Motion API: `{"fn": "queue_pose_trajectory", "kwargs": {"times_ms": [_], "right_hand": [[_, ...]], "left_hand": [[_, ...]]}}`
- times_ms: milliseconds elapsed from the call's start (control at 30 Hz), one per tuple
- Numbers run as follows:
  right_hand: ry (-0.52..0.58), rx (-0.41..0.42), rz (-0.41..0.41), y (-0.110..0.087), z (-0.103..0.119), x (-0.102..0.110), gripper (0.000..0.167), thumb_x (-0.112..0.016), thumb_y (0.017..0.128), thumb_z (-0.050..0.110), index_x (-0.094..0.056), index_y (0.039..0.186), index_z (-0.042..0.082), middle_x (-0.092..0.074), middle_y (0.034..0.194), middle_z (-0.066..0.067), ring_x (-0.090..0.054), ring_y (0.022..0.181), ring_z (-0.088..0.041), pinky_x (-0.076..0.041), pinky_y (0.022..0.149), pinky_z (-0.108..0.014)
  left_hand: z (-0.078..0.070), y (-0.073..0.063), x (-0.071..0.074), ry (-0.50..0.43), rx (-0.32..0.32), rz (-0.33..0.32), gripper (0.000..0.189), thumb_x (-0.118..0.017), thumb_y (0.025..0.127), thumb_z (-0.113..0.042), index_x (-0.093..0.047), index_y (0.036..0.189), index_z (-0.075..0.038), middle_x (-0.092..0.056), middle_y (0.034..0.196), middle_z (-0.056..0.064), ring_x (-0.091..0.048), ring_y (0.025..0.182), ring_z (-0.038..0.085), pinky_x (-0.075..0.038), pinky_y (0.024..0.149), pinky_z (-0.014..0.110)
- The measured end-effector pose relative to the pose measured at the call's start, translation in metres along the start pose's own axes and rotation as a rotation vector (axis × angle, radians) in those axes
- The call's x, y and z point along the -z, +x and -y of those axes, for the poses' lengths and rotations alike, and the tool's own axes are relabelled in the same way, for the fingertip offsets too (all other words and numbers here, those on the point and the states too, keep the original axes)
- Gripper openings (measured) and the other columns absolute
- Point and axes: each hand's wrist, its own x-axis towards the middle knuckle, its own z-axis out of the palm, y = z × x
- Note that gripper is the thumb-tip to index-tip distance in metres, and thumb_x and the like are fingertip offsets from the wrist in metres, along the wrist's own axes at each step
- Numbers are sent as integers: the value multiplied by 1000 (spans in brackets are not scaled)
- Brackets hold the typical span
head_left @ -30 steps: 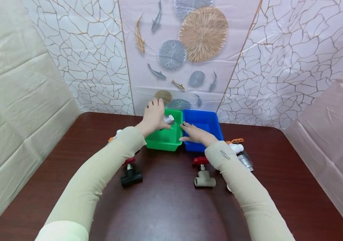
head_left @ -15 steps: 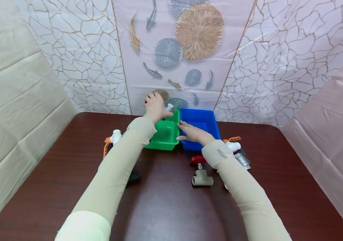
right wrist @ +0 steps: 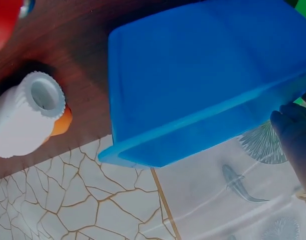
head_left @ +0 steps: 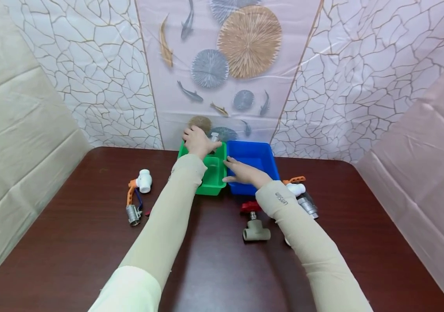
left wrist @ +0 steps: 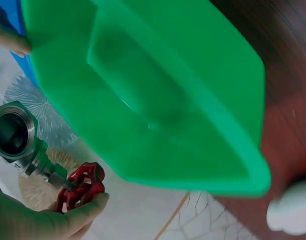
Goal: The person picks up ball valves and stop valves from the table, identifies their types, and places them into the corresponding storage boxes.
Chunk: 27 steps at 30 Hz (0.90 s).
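In the head view, a dark red-brown table [head_left: 206, 268] stands against a patterned wall covering [head_left: 105, 86] printed with fish and discs, with pale hangings [head_left: 15, 169] on both sides. A green bin [head_left: 212, 190] and a blue bin [head_left: 239, 189] sit side by side at the far edge. A white valve [head_left: 144, 180] with an orange handle and a metal fitting [head_left: 133, 214] lie left; a grey tee valve [head_left: 256, 229] lies in front of the blue bin. The left hand [head_left: 198, 141] is at the green bin's far end, holding a metal valve [head_left: 214, 136]; the right hand [head_left: 247, 173] lies palm down, fingers extended, where the bins meet. The left wrist view shows the metal valve beside the green rim, a digit against its red handwheel [left wrist: 82, 185]; whether it hangs over the bin cannot be told. In the right wrist view, a white ribbed fitting [right wrist: 30, 112] lies beside the blue bin, and the right fingers, holding nothing visible, reach its rim.
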Motion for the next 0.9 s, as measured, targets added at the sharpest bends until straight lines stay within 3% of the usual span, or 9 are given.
{"fn": "queue_pose_trajectory", "kwargs": {"times_ms": [167,300,433,633,900], "right_hand": [[-9,-45,-5,-4,-5,0,73,-51,96,33,-13,151,3,-1,158,-17,-5,146,-33,-17,117,-48],[-7,-40,27,-2,-2,-4,73,-49,98,33,-10,151,3,2,158,-18,-3,146,-34,-18,117,-48],[-12,-32,38,2,4,-2,73,-49,98,33,-10,151,5,1,159,-17,-3,146,-32,-17,117,-47],[-18,-53,41,3,6,6,72,-48,98,32,-8,152,5,3,159,-15,0,147,-30,-15,118,-45],[11,-38,54,0,6,2,73,-48,98,33,-7,152,6,5,159,-15,2,147,-30,-13,118,-46]], "left_hand": [[-7,0,-20,-64,54,71,98,-66,73,-64,-34,135,5,-41,128,27,-48,113,36,-51,89,44],[-2,4,-34,-54,172,131,101,-66,73,-66,-32,138,4,-41,130,27,-48,113,35,-49,92,45],[4,11,-42,-58,264,114,105,-67,71,-67,-29,140,3,-38,133,27,-46,115,36,-47,95,46],[5,16,-50,-90,265,129,108,-65,72,-68,-26,140,5,-35,134,28,-44,118,37,-45,98,48],[9,14,-61,-37,292,171,110,-62,71,-73,-25,141,3,-35,136,27,-44,119,36,-45,98,47]]}}
